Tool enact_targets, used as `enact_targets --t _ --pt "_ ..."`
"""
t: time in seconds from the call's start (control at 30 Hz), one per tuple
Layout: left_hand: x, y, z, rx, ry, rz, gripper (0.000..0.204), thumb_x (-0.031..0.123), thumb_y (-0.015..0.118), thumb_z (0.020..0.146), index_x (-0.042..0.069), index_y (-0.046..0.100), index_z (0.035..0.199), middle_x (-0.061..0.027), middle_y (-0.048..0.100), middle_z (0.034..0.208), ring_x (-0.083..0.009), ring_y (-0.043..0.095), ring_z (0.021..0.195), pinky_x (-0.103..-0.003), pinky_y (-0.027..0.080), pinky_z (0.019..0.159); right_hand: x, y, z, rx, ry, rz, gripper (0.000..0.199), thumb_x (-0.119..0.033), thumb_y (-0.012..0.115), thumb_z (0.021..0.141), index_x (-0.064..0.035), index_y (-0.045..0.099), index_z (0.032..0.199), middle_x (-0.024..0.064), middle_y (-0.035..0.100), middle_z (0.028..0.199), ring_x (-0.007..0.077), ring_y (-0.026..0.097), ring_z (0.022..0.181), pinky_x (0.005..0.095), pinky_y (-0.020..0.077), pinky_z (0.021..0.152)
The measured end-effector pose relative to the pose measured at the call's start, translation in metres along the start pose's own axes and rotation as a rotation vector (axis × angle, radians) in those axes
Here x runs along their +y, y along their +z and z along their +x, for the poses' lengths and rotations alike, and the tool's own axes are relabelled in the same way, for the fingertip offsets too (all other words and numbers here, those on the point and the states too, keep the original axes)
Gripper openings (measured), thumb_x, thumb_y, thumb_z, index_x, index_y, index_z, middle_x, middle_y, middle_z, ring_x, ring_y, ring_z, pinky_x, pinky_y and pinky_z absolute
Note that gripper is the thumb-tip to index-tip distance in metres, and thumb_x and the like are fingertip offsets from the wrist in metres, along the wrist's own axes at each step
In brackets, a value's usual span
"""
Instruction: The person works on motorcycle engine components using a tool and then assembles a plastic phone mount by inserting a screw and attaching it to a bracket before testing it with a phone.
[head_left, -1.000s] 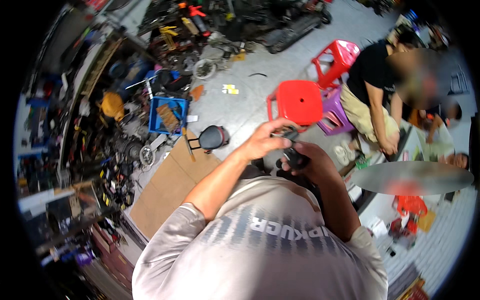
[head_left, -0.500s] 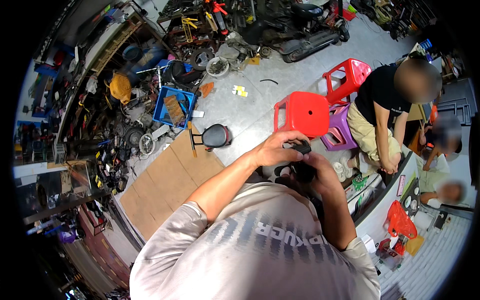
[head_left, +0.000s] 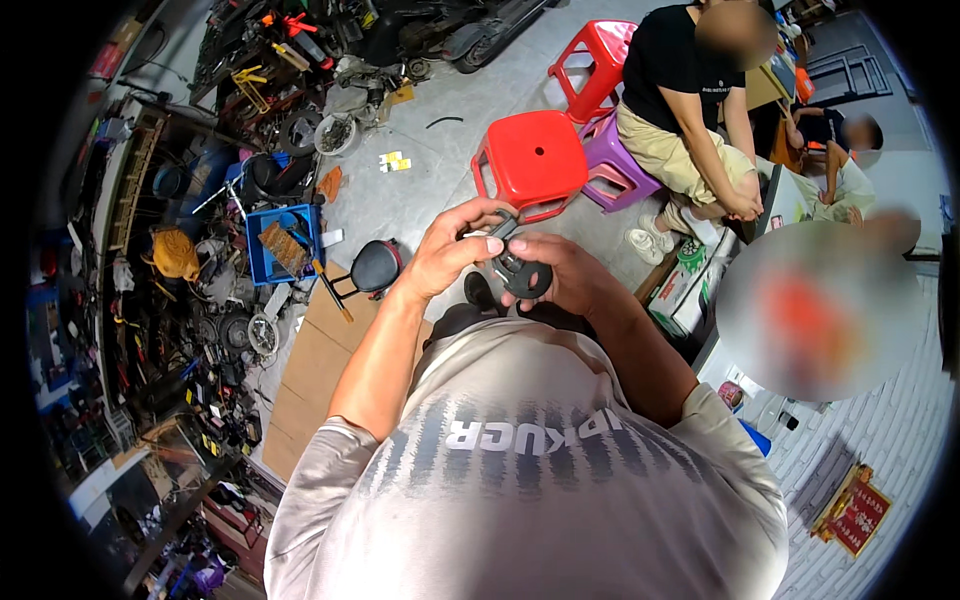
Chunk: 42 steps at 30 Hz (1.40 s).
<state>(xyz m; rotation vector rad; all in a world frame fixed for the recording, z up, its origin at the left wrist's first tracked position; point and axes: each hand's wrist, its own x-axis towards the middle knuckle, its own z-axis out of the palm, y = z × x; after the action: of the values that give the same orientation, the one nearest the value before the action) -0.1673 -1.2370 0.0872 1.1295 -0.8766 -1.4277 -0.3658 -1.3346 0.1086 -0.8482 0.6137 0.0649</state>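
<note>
Both your left hand [head_left: 450, 248] and right hand [head_left: 568, 268] pinch dark, rounded, plastic-looking part [head_left: 525, 281]: likely light, stiff; grip three-o'clock edge.

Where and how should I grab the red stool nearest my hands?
The red stool is probably best gripped by its seat's left edge, from the left: the seat faces up and that edge is free, while the purple stool crowds the right. Your left hand must first release the dark part.
</note>
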Motion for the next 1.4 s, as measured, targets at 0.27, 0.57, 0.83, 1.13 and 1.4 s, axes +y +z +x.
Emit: enact_targets --t 0.27,0.57,0.83,1.13,1.4 --pt "-0.003 -0.001 0.001 -0.002 -0.025 -0.003 0.056 0.034 0.066 0.082 0.002 0.064 0.128 -0.0033 0.068 0.101 -0.0101 0.057 0.085 -0.024 0.044 0.071 0.006 -0.003 0.002 -0.015 -0.070 0.100 0.043 -0.042 0.061 0.101 -0.0029 0.064 0.119 0.0082 0.070 0.098 0.0166 0.070 0.075 0.0286 0.0528 0.058" --pt "-0.033 0.007 0.002 0.232 0.039 0.091 0.051 0.029 0.064 0.081 0.003 0.064 0.125 -0.0047 0.066 0.105 -0.0121 0.058 0.087 -0.025 0.046 0.073 0.019 0.004 0.004 0.148 -0.007 0.031 0.034 -0.036 0.060 0.104 -0.0025 0.064 0.109 0.0067 0.071 0.086 0.0119 0.066 0.063 0.0228 0.0431 0.048" --pt "-0.003 -0.016 0.004 0.150 -0.035 -0.440 0.065 0.047 0.060 0.082 -0.001 0.058 0.126 -0.0227 0.070 0.118 -0.0307 0.070 0.109 -0.029 0.058 0.066 0.020 0.001 -0.018 0.040 -0.064 0.102 0.031 -0.029 0.058 0.103 0.0010 0.062 0.111 0.0108 0.070 0.094 0.0159 0.069 0.076 0.0246 0.0505 0.062" --pt "-0.011 0.002 0.000 0.195 -0.177 -0.631 0.072 0.052 0.055 0.083 -0.007 0.062 0.125 -0.0270 0.070 0.117 -0.0380 0.070 0.109 -0.053 0.059 0.089 0.013 -0.003 -0.016 0.124 -0.197 0.238 0.041 -0.020 0.056 0.094 -0.0004 0.058 0.130 0.0136 0.070 0.112 0.0214 0.074 0.086 0.0293 0.0570 0.067" --pt "-0.006 0.008 0.001 0.043 -0.209 -0.715 0.069 0.050 0.052 0.087 -0.008 0.062 0.123 -0.0256 0.070 0.113 -0.0363 0.072 0.099 -0.055 0.063 0.081 0.022 -0.015 -0.012 0.161 -0.180 0.275 0.039 -0.029 0.061 0.098 -0.0035 0.061 0.127 0.0093 0.072 0.099 0.0157 0.071 0.080 0.0268 0.0539 0.060"
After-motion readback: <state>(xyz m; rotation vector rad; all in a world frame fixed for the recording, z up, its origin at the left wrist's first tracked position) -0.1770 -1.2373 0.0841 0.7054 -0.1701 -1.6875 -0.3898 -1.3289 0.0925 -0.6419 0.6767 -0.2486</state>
